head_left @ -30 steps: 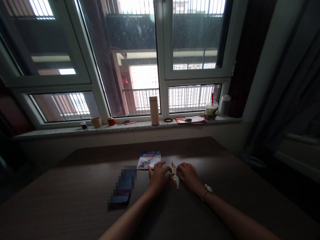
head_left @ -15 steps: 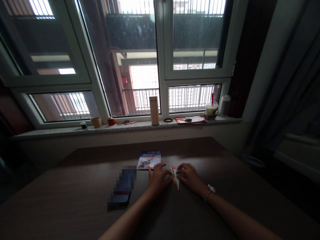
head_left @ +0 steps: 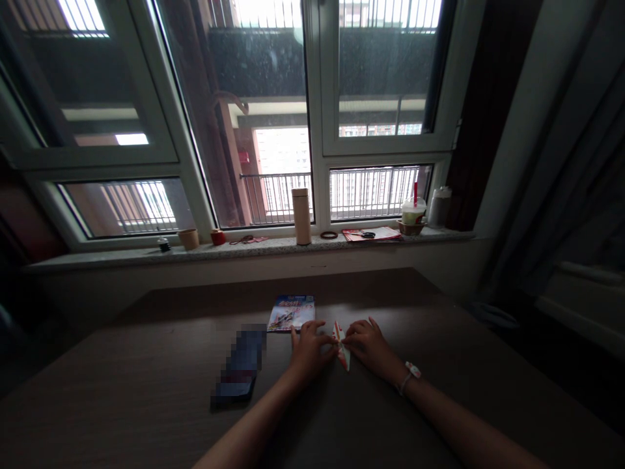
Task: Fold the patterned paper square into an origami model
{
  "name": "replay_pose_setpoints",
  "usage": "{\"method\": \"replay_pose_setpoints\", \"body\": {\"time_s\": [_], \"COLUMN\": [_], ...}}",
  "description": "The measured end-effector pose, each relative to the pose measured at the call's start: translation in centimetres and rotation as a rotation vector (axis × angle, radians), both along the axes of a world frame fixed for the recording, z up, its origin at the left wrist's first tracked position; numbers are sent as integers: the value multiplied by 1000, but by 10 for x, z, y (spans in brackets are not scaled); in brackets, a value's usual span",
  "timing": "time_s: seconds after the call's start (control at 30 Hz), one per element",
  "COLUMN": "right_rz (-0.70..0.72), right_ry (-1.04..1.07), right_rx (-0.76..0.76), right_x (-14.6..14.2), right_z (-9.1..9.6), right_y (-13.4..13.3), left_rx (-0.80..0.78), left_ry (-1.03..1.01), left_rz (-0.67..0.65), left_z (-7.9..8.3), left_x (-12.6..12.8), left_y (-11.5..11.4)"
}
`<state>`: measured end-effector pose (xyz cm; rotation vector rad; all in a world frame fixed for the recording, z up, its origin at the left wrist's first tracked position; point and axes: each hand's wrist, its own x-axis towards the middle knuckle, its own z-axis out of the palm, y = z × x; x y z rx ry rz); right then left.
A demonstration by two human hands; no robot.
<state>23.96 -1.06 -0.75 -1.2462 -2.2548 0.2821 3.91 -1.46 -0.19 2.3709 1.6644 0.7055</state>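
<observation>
A small folded paper [head_left: 344, 358], white with red and a little yellow, lies as a narrow diamond on the dark table between my hands. My left hand [head_left: 311, 352] has its thumb and a finger closed on the paper's left edge. From the other side, my right hand [head_left: 370, 345] presses its fingertips on the paper's middle, its other fingers raised. A bracelet with a pale charm [head_left: 413, 370] circles my right wrist. Just beyond my left hand lies a blue and white printed booklet [head_left: 291, 312]. The crease under my fingertips is partly hidden.
A dark, pixelated phone-like object [head_left: 239, 368] lies left of my left forearm. Along the stone windowsill [head_left: 234, 251] stand a beige flask [head_left: 301, 218], a paper cup [head_left: 188, 239], scissors [head_left: 368, 234] on red-edged papers, and a drink cup with a straw [head_left: 414, 212].
My right hand has shifted slightly left, its fingertips now over the paper's middle and one finger lifted. My left hand has barely moved.
</observation>
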Motion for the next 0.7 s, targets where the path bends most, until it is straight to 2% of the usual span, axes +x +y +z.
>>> {"method": "replay_pose_setpoints", "body": {"time_s": [0.23, 0.4, 0.53, 0.7], "right_rz": [8, 9, -1, 35], "right_ry": [-5, -12, -68, -159], "right_rx": [9, 30, 44, 66], "right_x": [1, 1, 1, 2], "right_z": [5, 1, 1, 9], "right_y": [-3, -2, 0, 0], "left_rx": [7, 32, 94, 193], "left_ry": [31, 54, 104, 192], "left_rz": [-24, -35, -66, -124], "left_z": [1, -3, -4, -3], "left_x": [-1, -1, -2, -3], "left_y": [0, 2, 2, 1]}}
